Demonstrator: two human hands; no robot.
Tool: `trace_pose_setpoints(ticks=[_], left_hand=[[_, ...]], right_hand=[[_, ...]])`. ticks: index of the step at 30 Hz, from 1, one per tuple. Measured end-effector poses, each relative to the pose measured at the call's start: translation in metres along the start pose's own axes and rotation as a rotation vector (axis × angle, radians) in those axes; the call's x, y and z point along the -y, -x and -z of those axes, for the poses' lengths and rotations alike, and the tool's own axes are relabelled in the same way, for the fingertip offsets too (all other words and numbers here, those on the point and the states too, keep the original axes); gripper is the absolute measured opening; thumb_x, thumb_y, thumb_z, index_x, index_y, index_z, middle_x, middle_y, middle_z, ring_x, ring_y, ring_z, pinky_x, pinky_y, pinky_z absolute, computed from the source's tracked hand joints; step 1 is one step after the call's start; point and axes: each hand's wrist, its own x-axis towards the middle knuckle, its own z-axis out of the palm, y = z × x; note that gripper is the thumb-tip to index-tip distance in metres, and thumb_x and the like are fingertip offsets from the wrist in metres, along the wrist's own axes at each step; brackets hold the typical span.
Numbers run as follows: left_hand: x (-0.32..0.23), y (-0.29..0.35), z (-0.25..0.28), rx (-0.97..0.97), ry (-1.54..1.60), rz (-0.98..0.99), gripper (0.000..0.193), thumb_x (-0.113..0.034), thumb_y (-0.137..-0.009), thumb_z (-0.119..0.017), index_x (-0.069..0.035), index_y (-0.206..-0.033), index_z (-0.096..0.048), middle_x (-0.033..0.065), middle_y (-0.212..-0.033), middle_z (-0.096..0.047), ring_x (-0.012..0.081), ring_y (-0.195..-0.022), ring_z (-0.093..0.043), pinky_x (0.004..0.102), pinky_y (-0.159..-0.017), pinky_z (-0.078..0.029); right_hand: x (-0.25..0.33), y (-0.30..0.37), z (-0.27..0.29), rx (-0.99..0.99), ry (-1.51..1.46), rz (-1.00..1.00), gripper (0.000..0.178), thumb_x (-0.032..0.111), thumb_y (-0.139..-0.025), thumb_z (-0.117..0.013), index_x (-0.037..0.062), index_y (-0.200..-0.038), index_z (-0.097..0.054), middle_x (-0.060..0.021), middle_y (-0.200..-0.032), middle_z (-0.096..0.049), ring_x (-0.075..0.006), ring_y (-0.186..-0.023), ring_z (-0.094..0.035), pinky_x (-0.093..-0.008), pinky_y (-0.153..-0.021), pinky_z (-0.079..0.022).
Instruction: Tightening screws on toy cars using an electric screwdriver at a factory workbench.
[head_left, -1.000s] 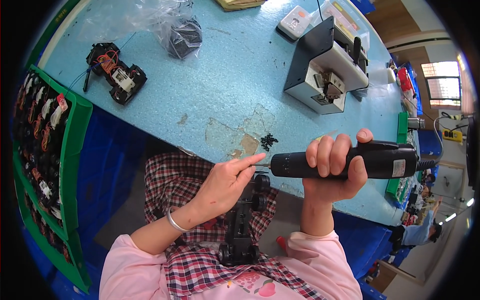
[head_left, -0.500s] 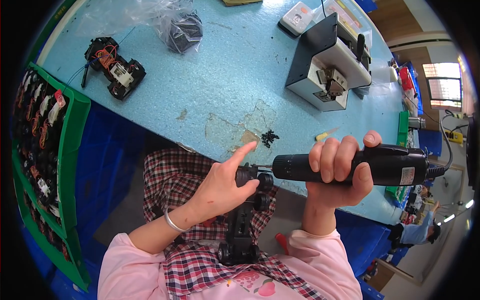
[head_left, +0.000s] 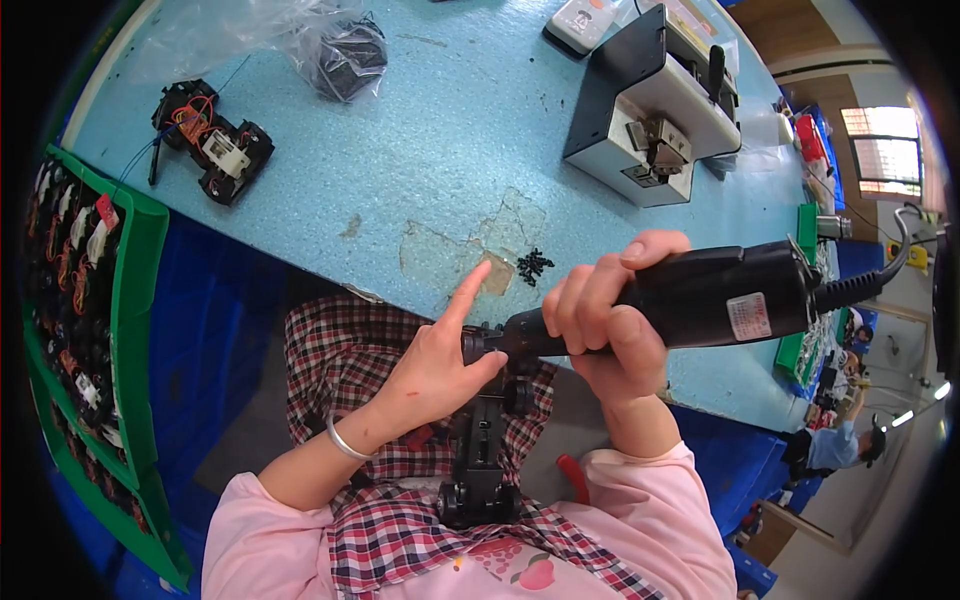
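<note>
A black toy car chassis (head_left: 481, 452) with small wheels lies lengthwise over my lap, its far end at the table edge. My left hand (head_left: 428, 378) grips that far end, thumb on the near side and index finger stretched out forward. My right hand (head_left: 617, 315) is wrapped round a black corded electric screwdriver (head_left: 715, 295), held almost level. Its nose meets the far end of the chassis beside my left thumb; the bit's tip is hidden. Just beyond, a small pile of black screws (head_left: 535, 266) sits on the blue table (head_left: 450, 130).
Another wired car chassis (head_left: 215, 145) lies at the table's left, near a clear plastic bag (head_left: 345, 55) with black contents. A grey-and-black machine (head_left: 645, 125) stands at the right. Green trays (head_left: 140, 300) of wired parts line the left side. A person (head_left: 835, 445) is far right.
The screwdriver has moved left, and its nose has come up to the chassis, with its rear end tilted upward. My left hand keeps its grip. The whole view has shifted slightly.
</note>
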Motion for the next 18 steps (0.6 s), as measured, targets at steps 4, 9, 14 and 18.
trace_pose_setpoints(ticks=[4,9,14,18], left_hand=[[-0.001,-0.001,0.002,0.048,-0.010,0.054,0.084,-0.011,-0.073,-0.062,-0.013,-0.142,-0.014,0.0134,-0.056,-0.053,0.0202,-0.046,-0.051,0.0338,-0.055,-0.045],[-0.001,-0.003,0.002,0.059,-0.040,0.052,0.084,-0.010,-0.074,-0.063,-0.013,-0.142,-0.015,0.0118,-0.056,-0.053,0.0177,-0.047,-0.050,0.0328,-0.056,-0.044],[0.022,-0.009,-0.008,-0.021,0.190,-0.113,0.083,-0.009,-0.072,-0.065,-0.010,-0.141,-0.019,0.0229,-0.106,-0.059,0.0266,-0.093,-0.060,0.0333,-0.083,-0.044],[0.019,-0.003,-0.004,0.000,0.180,-0.091,0.082,-0.009,-0.071,-0.065,-0.007,-0.140,-0.021,0.0238,-0.127,-0.046,0.0297,-0.115,-0.049,0.0347,-0.094,-0.038]], right_hand=[[-0.004,-0.003,0.001,0.032,0.057,-0.002,0.039,0.019,-0.082,-0.063,0.0116,-0.107,-0.034,0.0007,-0.055,-0.040,-0.0116,-0.045,-0.040,-0.0285,-0.049,-0.037],[-0.004,-0.007,-0.001,0.079,0.148,-0.011,0.039,0.017,-0.082,-0.063,0.0093,-0.104,-0.033,0.0002,-0.054,-0.043,-0.0107,-0.044,-0.041,-0.0275,-0.048,-0.039],[-0.005,-0.011,-0.001,0.274,0.357,0.004,0.036,0.013,-0.082,-0.062,0.0073,-0.101,-0.032,-0.0015,-0.055,-0.046,-0.0103,-0.045,-0.044,-0.0276,-0.050,-0.043],[-0.008,-0.009,-0.009,0.276,0.356,0.045,0.036,0.009,-0.079,-0.063,0.0055,-0.099,-0.034,-0.0035,-0.058,-0.048,-0.0112,-0.048,-0.047,-0.0261,-0.048,-0.043]])
